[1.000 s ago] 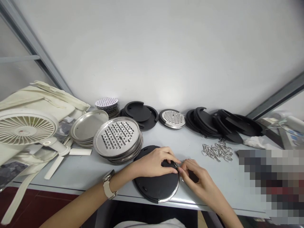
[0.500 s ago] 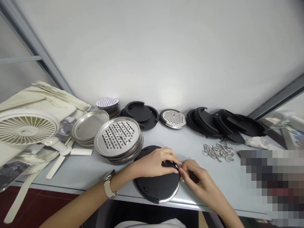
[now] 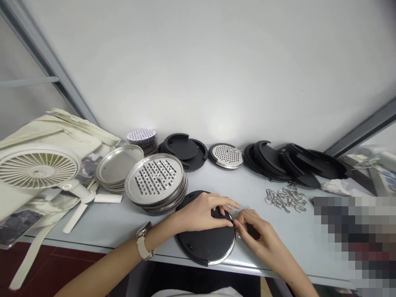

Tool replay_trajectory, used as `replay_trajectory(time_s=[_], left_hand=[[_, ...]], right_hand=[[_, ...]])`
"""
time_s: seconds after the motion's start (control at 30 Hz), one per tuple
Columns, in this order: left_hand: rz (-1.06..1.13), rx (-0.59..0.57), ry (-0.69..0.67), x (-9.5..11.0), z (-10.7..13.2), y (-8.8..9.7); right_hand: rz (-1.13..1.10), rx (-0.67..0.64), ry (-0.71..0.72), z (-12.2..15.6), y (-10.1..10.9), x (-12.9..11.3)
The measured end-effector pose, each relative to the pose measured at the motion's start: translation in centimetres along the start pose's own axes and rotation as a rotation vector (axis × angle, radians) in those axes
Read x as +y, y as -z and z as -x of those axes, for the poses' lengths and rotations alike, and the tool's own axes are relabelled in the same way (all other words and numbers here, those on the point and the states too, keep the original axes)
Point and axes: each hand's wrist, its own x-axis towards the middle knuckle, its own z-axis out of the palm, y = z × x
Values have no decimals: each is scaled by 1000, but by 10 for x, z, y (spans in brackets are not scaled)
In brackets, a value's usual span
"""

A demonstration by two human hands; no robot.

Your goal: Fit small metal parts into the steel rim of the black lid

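A flat black disc (image 3: 207,241) with a silver metal rim along its right side lies close to the table's front edge. Over its upper part rests my left hand (image 3: 201,212), thumb and fingers curled at the right edge of the disc. Between them shows a short shiny metal piece (image 3: 230,216). My right hand (image 3: 255,229) meets it from the right, thumb and index finger pinched together at the rim. What the right fingertips grip is hidden.
Behind the left wrist stands a stack of perforated metal discs (image 3: 156,179), beside plain metal plates (image 3: 119,165). Black ring-edged covers (image 3: 272,159) line the wall. Metal rings (image 3: 286,199) lie to the right; a white fan (image 3: 38,167) is at the left.
My left index finger has stretched further right, above the right fingertips. The disc stays in place, and both hands remain at its right edge. The view has shifted slightly.
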Motion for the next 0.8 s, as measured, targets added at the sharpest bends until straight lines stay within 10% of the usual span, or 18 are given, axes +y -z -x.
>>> replay_trajectory(time_s=[0.8], left_hand=[[-3, -33, 52, -4, 3, -2]], right_hand=[[17, 9, -8, 2, -1, 1]])
